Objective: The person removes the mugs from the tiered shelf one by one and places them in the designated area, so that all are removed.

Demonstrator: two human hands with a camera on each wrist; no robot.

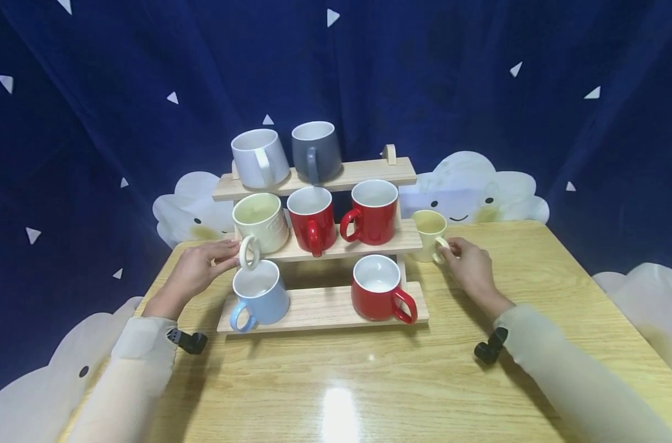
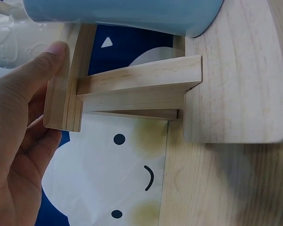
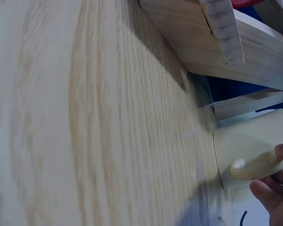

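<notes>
A three-tier wooden shelf stands on the table. At its left side my left hand holds the end of the middle board, thumb above and fingers below. My right hand pinches the handle of a pale yellow mug, which stands upright behind the shelf's right end. In the right wrist view that mug's base is right at the tabletop. Nearest my left hand are a cream mug on the middle tier and a light blue mug on the bottom tier.
On the top tier sit a white mug and a dark grey-blue mug. Two red mugs share the middle tier; another red mug stands on the bottom tier. A dark blue curtain hangs behind the wooden table.
</notes>
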